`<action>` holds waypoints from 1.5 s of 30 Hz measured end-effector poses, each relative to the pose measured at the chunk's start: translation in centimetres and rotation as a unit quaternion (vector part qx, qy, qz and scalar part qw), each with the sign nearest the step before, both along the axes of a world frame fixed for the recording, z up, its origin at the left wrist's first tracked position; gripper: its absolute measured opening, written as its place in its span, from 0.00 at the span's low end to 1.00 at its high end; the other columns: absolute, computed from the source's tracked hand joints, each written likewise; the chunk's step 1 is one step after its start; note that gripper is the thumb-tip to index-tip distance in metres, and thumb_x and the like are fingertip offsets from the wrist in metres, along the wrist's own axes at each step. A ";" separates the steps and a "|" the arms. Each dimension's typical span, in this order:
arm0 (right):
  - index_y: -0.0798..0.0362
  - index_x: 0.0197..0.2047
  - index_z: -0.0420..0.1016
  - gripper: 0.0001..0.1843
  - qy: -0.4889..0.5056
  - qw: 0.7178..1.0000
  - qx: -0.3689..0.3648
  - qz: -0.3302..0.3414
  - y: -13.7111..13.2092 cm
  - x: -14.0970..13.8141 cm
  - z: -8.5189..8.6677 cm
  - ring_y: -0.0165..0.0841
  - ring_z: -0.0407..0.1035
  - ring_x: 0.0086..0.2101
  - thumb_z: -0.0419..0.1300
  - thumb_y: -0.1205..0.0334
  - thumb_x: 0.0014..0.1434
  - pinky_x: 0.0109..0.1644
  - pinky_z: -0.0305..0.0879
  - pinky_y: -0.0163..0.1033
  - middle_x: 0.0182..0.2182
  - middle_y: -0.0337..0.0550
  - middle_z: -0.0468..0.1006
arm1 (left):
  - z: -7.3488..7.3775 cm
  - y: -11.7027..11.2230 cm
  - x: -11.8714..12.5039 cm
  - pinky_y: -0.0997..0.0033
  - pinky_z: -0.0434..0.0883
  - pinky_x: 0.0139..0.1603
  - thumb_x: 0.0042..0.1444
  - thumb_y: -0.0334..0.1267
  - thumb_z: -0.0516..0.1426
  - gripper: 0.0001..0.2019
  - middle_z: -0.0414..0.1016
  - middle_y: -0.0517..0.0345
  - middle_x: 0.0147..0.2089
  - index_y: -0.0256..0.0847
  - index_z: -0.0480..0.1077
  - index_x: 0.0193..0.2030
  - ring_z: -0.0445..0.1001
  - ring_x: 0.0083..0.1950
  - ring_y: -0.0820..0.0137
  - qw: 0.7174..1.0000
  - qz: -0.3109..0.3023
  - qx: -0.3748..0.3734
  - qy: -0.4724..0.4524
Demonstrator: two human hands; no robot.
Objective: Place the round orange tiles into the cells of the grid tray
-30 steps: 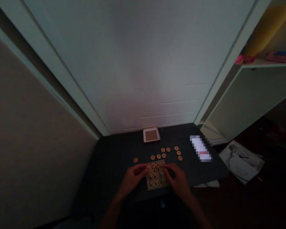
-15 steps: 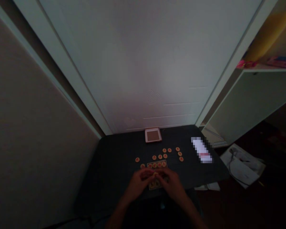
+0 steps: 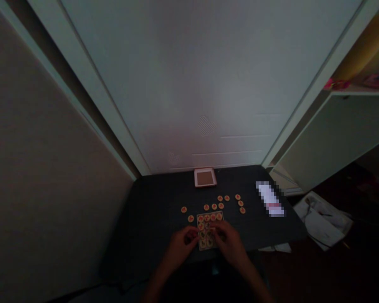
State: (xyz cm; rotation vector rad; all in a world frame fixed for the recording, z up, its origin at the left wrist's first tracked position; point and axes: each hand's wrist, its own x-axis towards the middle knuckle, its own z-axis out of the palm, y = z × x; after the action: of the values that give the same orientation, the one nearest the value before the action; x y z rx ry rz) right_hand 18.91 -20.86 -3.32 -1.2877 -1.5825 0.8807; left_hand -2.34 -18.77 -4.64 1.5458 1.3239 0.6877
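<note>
A shallow box [image 3: 198, 248] of round Chinese chess pieces lies near the front of the dark table. Its back row holds red-marked pieces [image 3: 207, 218]; dark-marked pieces [image 3: 203, 243] fill places closer to me. At the box's left edge is my left hand [image 3: 180, 245], with thumb and forefinger curled almost together and no piece visible in them. My right hand [image 3: 229, 240] reaches over the box's right side, its fingertips pinched around what looks like a chess piece [image 3: 212, 229], and covers some of the places beneath. Loose red-marked pieces [image 3: 214, 206] lie behind the box.
Against the white panel [image 3: 205, 84] stands a box lid or tray [image 3: 205, 169] with a brown inside. A blurred-out bright object [image 3: 270, 200] lies at the table's right. More loose pieces [image 3: 240, 203] sit between them. Papers [image 3: 324, 219] lie lower down on the right.
My hands, which were together over the box around a small piece, have moved apart. The left went to the box's left edge, the right to its right side, uncovering more pieces.
</note>
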 end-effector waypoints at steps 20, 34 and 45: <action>0.48 0.45 0.76 0.11 0.056 0.995 -0.080 -0.004 0.7 -1.0 -1.1 0.39 0.78 0.39 0.60 0.53 0.63 0.44 0.77 0.43 0.43 0.46 0.80 | 0.5 0.3 -0.7 0.67 0.72 0.50 0.63 0.44 0.54 0.16 0.82 0.54 0.49 0.50 0.76 0.55 0.79 0.46 0.63 0.995 -0.072 0.052 0.035; 0.48 0.47 0.76 0.15 0.112 0.986 -0.125 0.004 0.7 -1.1 -1.2 0.42 0.80 0.40 0.63 0.49 0.60 0.43 0.78 0.45 0.43 0.47 0.82 | 0.8 0.3 -0.3 0.66 0.73 0.52 0.61 0.44 0.56 0.16 0.82 0.54 0.50 0.50 0.77 0.55 0.79 0.47 0.61 0.999 -0.019 0.033 0.006; 0.44 0.51 0.79 0.19 0.133 0.976 -0.161 0.057 0.7 -1.4 1.1 0.44 0.78 0.47 0.61 0.45 0.62 0.51 0.75 0.48 0.48 0.45 0.83 | 2.2 0.5 1.1 0.66 0.74 0.48 0.59 0.41 0.60 0.14 0.82 0.54 0.50 0.47 0.78 0.51 0.80 0.46 0.62 0.997 -0.031 0.021 -0.061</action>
State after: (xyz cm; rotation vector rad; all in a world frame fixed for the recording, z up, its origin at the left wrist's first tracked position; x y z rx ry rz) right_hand 17.52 -20.18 -2.26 -1.2425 -1.3489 1.3671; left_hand -1.27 -18.24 -2.45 1.5461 1.1733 0.7632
